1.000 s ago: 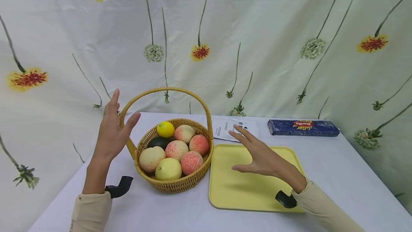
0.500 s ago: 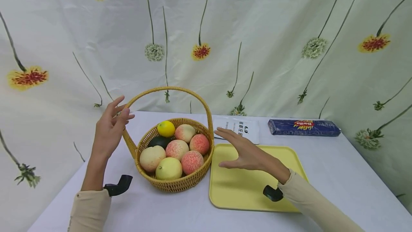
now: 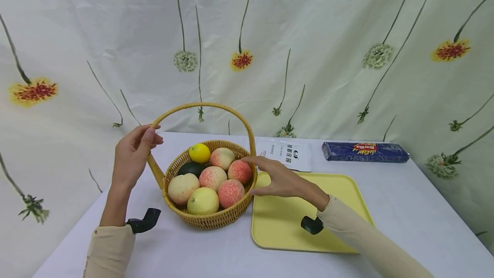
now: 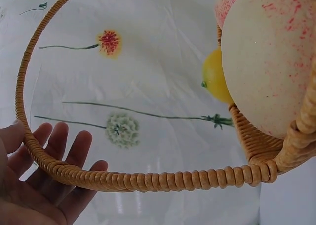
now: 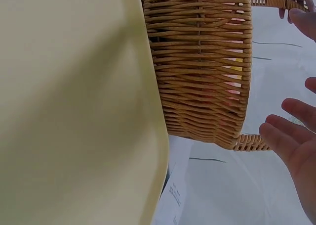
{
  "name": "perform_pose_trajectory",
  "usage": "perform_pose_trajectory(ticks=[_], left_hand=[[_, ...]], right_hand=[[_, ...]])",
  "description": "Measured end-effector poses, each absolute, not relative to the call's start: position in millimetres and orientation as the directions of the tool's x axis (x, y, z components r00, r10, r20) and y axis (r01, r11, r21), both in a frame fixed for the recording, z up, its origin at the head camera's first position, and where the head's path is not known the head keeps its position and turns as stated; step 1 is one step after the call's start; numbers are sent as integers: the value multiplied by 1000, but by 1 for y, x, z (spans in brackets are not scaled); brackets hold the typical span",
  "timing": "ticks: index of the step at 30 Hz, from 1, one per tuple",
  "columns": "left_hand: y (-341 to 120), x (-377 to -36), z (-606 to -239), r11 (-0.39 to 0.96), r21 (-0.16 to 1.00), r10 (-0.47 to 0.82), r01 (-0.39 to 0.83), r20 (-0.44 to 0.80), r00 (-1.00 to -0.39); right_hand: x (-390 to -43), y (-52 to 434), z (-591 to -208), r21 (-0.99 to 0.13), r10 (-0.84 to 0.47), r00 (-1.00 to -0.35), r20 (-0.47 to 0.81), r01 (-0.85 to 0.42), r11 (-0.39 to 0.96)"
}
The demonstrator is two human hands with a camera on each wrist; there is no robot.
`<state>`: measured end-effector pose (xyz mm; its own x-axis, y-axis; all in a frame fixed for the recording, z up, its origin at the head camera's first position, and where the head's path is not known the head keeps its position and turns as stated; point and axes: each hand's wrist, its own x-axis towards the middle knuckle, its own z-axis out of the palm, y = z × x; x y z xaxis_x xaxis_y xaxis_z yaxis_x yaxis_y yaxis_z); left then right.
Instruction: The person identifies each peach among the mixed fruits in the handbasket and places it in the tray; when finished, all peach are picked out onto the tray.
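A wicker basket (image 3: 210, 222) with a tall hooped handle (image 3: 204, 105) holds several peaches (image 3: 213, 178), a lemon (image 3: 199, 153), a dark oval fruit (image 3: 191, 169) and a pale yellow round fruit (image 3: 202, 201). My left hand (image 3: 131, 158) holds the handle's left side; in the left wrist view its thumb touches the near face of the cane and its fingers lie behind. At the basket's right rim, my right hand (image 3: 278, 178) reaches beside a red peach (image 3: 239, 171) with fingers and thumb spread. Contact there cannot be told.
A yellow tray (image 3: 308, 237) lies right of the basket, under my right forearm. Behind it are a white printed packet (image 3: 287, 154) and a blue Barilla box (image 3: 364, 152). Flower-printed cloth (image 3: 316, 33) hangs behind the white table (image 3: 409, 209).
My left hand has come down and closed onto the basket handle. My right hand has moved left from over the tray to the basket's right rim.
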<state>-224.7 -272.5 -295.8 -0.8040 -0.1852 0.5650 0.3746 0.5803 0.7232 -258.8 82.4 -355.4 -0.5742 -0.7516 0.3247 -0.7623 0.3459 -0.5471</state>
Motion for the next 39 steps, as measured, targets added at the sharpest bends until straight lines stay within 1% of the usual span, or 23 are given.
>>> perform_pose_trajectory(ticks=[3,8,16,25,28,33,39], left_hand=[[-272,-225,-296,588,721,-200,367,569,-797],[-272,-225,-295,598,721,-224,351,570,-790],[-272,-224,-296,614,721,-228,322,552,-802],[-273,-225,-296,621,717,-221,317,548,-807],[-273,-225,-296,621,716,-217,320,549,-807],[-273,-224,-296,620,715,-217,323,552,-805],[-274,-223,-295,620,714,-214,325,553,-805]], right_hand=[[-260,72,-356,-564,-771,-561,301,-757,331],[-262,56,-357,-557,-803,-541,251,-759,337],[-262,41,-360,-548,-839,-510,191,-765,340],[-265,35,-360,-545,-842,-524,125,-746,384],[-266,33,-358,-537,-853,-514,94,-747,391],[-269,29,-353,-556,-866,-501,16,-724,409],[-272,26,-349,-559,-867,-495,-54,-704,437]])
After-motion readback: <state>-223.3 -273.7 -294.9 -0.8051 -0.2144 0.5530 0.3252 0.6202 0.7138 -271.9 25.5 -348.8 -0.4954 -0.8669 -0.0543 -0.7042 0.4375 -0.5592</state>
